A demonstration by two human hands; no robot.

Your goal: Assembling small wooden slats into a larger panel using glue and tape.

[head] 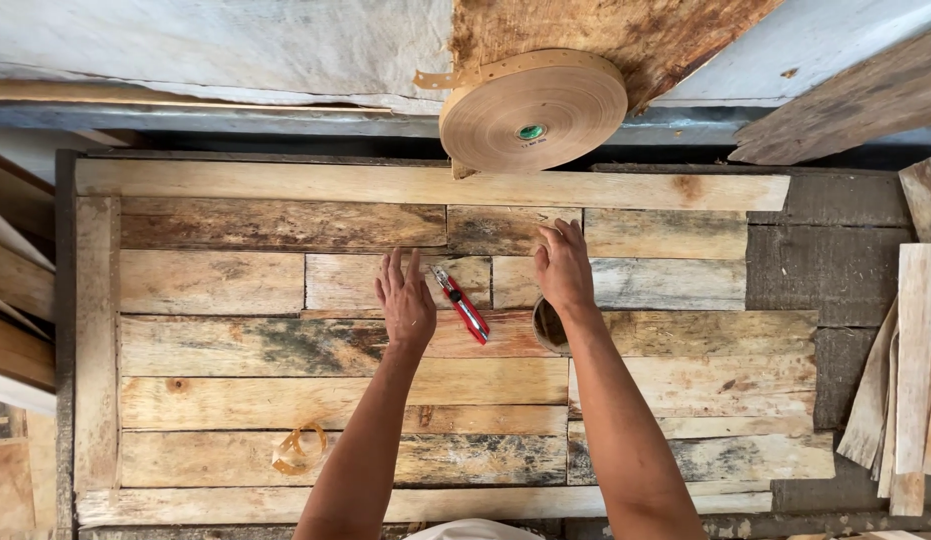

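Both hands lie open and hold nothing, left hand (405,300) and right hand (562,268) flat on the plank panel (235,345) flanking a red utility knife (461,304) (long axis diagonal, tip toward upper left).

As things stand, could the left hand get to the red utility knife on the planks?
Probably yes. The left hand lies flat on the planks right beside the red utility knife, and nothing sits between them. The right hand is off to the other side.

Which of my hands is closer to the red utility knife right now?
Left. The left hand lies flat just left of the red utility knife; the right hand rests farther off, to its right.
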